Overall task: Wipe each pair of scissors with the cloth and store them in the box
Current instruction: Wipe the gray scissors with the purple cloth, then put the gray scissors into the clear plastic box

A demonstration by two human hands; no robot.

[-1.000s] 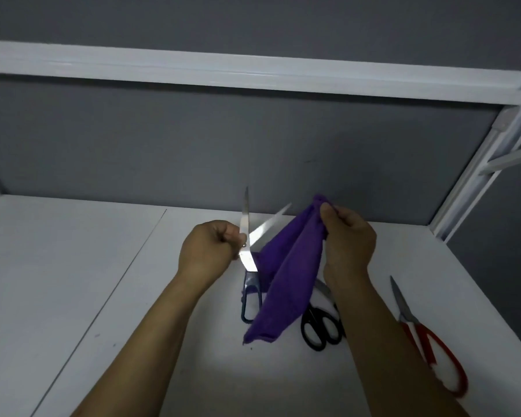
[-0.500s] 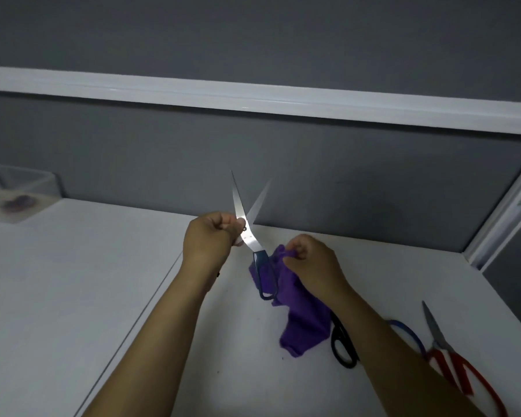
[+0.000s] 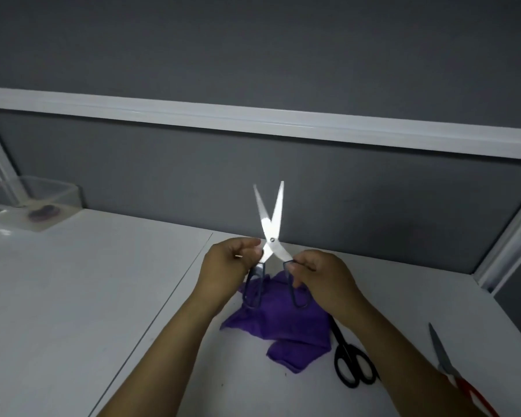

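A: Step?
B: Somewhere between wipe and store, at a guess. Holding blue-handled scissors (image 3: 270, 228) up over the table (image 3: 88, 296), blades spread in a V, tips up. Pinched at one handle by left hand (image 3: 226, 266), fingers curled; at the other handle by right hand (image 3: 322, 275), same curl.
A: Cloth?
B: Purple cloth (image 3: 286, 326) in neither hand. Lying crumpled on the table, right under the handles.
A: Next?
B: Probably closing the blades, then carrying left to the box (image 3: 53, 191), at the far left against the wall (image 3: 193, 182). Or picking the cloth up for another pass; can't tell which. Needs blades shut first, tips kept away from fingers.
A: Anything else?
B: Black scissors (image 3: 351, 364) flat just beside the cloth's right edge, tips hidden behind right forearm (image 3: 382, 335). Red scissors (image 3: 447, 364) further right, well apart. Both outside the box, so judged not done. Something dark inside the box, too blurred to name.
A: In the way?
B: Open points, mainly. Long reach left too.
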